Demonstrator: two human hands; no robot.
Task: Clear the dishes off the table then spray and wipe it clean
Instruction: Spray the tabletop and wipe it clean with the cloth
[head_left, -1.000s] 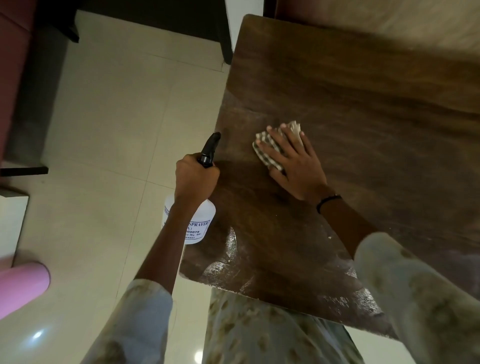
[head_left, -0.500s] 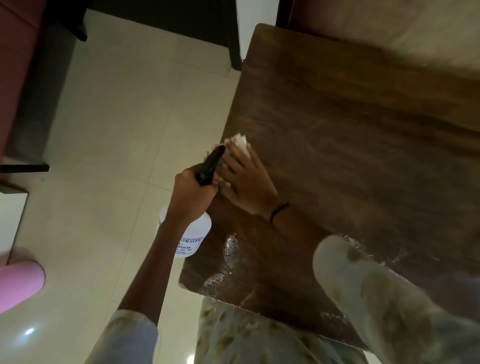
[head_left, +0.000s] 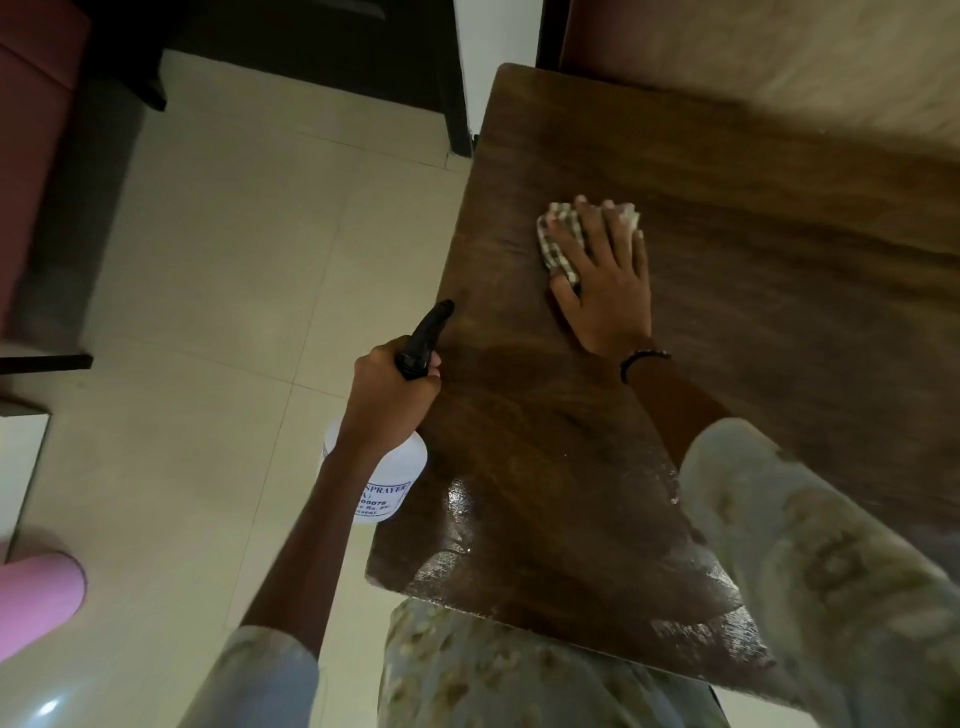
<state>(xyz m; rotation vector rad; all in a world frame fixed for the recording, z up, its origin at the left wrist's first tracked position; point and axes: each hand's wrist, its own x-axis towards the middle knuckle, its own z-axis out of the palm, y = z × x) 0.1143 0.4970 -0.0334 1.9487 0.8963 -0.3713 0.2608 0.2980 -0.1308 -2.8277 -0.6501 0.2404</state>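
The dark wooden table (head_left: 753, 312) fills the right of the head view, with no dishes on it. Wet shiny streaks show near its front edge. My right hand (head_left: 605, 280) lies flat with straight fingers on a checked cloth (head_left: 558, 234), pressing it to the tabletop near the left edge. My left hand (head_left: 389, 395) grips the black trigger head of a white spray bottle (head_left: 384, 478), held just off the table's left edge, nozzle pointing away from me.
Pale floor tiles (head_left: 234, 260) spread to the left. A pink rounded object (head_left: 36, 597) sits at the lower left. Dark furniture legs (head_left: 457, 104) stand beyond the table's far left corner. A red seat (head_left: 31, 156) is at the far left.
My right hand slid the cloth left to the table's edge beside the bottle, then back right and away from me. My left hand kept holding the spray bottle.
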